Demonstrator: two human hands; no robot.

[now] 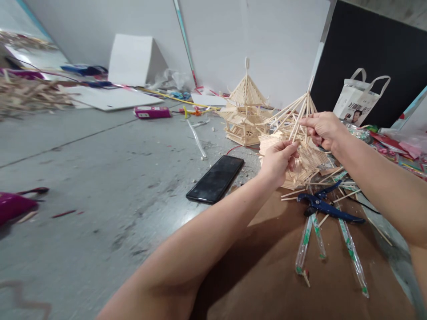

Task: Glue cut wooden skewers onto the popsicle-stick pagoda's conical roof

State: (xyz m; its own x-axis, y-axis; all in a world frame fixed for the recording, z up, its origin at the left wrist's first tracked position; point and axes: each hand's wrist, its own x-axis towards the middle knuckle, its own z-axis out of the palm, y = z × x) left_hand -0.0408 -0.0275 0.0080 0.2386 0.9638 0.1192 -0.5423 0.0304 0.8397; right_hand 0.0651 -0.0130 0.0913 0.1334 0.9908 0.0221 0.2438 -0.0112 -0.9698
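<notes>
A stick pagoda model (298,162) with a peaked, partly open roof frame (306,104) stands in front of me. My left hand (278,161) is closed at the lower end of a thin wooden stick (296,130) on the roof's near side. Higher up, my right hand (324,128) pinches the same stick, thumb and forefinger together. Parts of the model are hidden behind both hands. Just beyond it stands another stick pagoda (247,109) with a closed, pointed roof. Blue cutting pliers (328,206) lie near my right forearm, among loose sticks.
A black phone (216,178) lies on the grey floor left of the model. Clear plastic sleeves (353,255) rest on brown board (267,271). Further off are a purple box (152,112), a white paper bag (355,100) and a heap of wood scraps (28,95).
</notes>
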